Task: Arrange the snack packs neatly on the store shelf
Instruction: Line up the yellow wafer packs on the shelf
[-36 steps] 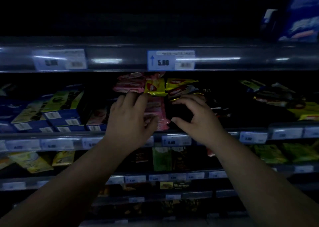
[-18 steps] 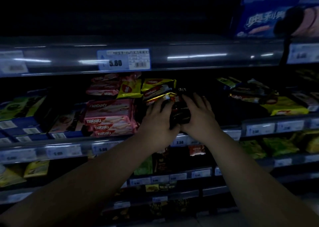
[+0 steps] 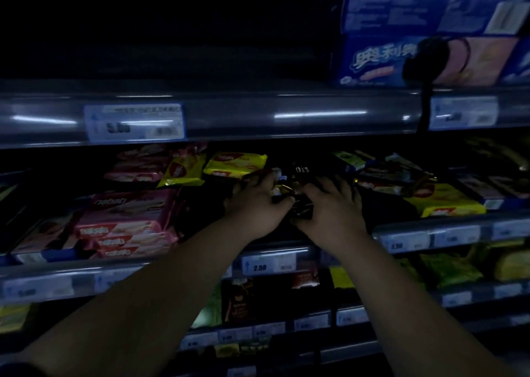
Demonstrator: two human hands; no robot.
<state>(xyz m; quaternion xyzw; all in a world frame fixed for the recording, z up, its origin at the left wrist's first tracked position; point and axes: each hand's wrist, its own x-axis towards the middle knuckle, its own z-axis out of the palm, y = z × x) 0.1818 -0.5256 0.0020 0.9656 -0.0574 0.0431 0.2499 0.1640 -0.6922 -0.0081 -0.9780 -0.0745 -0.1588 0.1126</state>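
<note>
L hand (image 3: 258, 209) & R hand (image 3: 332, 209) close together, both gripping dark packs (image 3: 299, 176). Risk: slick wrappers cd slip off shelf lip (image 3: 160, 264); L knuckles may nudge yellow pack (image 3: 235, 164).

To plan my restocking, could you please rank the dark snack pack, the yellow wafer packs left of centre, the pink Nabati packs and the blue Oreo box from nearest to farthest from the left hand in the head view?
1. Dark snack pack, in the left hand's grip.
2. Yellow wafer packs, just above-left.
3. Pink Nabati packs, far left.
4. Blue Oreo box, top shelf, right.
</note>
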